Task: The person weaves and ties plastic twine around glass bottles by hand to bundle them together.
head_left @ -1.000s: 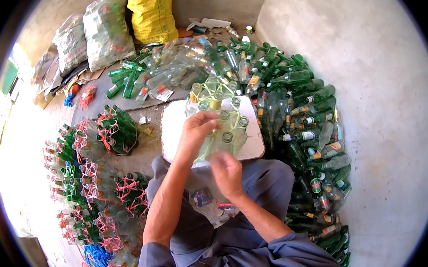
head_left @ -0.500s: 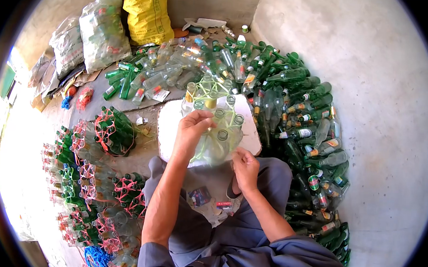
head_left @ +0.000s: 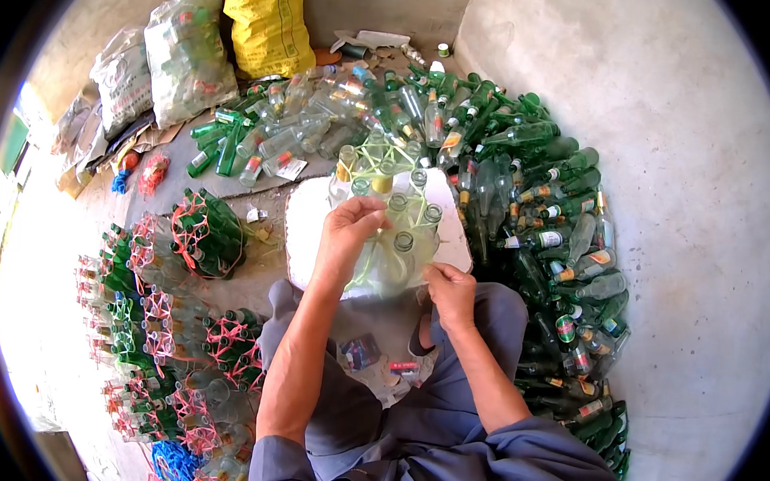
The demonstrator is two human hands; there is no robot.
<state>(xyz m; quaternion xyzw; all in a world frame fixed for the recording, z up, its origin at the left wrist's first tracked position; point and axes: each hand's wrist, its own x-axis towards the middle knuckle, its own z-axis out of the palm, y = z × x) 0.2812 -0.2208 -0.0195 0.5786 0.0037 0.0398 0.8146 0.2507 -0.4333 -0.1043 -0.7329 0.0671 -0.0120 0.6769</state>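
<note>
Several clear glass bottles (head_left: 401, 260) stand upright in a cluster on a white board (head_left: 306, 237), with pale green cord (head_left: 379, 146) laced round their necks. Over the cluster's near left side is my left hand (head_left: 351, 230), its thumb and fingers pinched together on something too small to make out, probably cord. My right hand (head_left: 450, 293) is closed at the board's near right edge, beside the bottles, also pinching something I cannot make out.
Loose green and clear bottles (head_left: 527, 137) curve round the back and right. Bundles tied with pink cord (head_left: 205, 233) stand at the left. Behind are a yellow sack (head_left: 270, 29) and pale filled sacks (head_left: 187, 56). Blue cord (head_left: 175, 463) lies at the lower left.
My right hand has moved right and slightly up from the near side of the bottles to the board's right edge. My left hand stays pinched over the cluster.
</note>
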